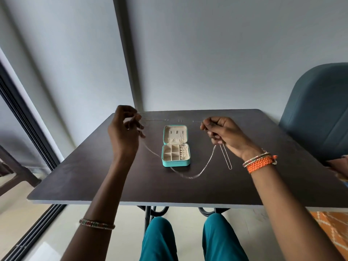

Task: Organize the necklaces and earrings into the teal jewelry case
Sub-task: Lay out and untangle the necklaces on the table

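The teal jewelry case (pixel 176 163) lies open in the middle of the dark table (pixel 94 176), its cream compartments facing up and its lid flat behind. A thin silver necklace (pixel 190 177) is stretched between both hands above the case. My left hand (pixel 125 130) pinches one end at the left. My right hand (pixel 221 133) pinches the other end at the right. The upper strand runs taut over the lid. The lower part sags in front of the case, and a short loop (pixel 226 159) hangs below my right hand. Another chain lies in the case's right compartment (pixel 183 152).
A blue-grey chair (pixel 318 113) stands at the table's right side. A grey wall runs behind the table. A sliding door frame (pixel 28 119) is at the left. My knees in teal trousers sit under the near edge.
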`<state>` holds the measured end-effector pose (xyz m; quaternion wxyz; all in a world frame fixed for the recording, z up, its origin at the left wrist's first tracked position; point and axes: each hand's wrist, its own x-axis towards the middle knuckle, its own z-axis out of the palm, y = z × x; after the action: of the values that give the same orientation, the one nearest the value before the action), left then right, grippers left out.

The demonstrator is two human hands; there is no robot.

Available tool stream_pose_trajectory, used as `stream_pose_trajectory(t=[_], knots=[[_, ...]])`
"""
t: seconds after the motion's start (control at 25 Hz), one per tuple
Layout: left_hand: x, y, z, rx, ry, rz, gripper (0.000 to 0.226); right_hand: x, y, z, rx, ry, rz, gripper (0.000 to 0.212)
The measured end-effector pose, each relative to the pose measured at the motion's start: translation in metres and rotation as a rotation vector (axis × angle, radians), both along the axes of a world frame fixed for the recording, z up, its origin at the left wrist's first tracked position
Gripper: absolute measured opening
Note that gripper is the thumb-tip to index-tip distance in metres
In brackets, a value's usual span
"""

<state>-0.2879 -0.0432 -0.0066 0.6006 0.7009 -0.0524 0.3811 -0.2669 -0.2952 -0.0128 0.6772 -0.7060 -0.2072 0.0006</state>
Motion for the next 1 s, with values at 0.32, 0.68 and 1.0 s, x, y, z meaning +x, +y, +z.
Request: stream_pose_trajectory(t=[0.32,0.68,1.0], knots=[[0.006,0.021,-0.017,-0.181,-0.030,0.242,0.017,0.038,-0.022,-0.006,-0.160,0.095,-0.052,0.020],[0.011,0.032,-0.040,-0.178,-0.011,0.276,0.014,0.040,-0.028,-0.007,-0.149,0.048,-0.099,0.016],[0.014,0.038,-0.048,-0.034,-0.032,0.322,0.022,0.035,-0.024,0.001,-0.051,0.081,-0.045,0.011]])
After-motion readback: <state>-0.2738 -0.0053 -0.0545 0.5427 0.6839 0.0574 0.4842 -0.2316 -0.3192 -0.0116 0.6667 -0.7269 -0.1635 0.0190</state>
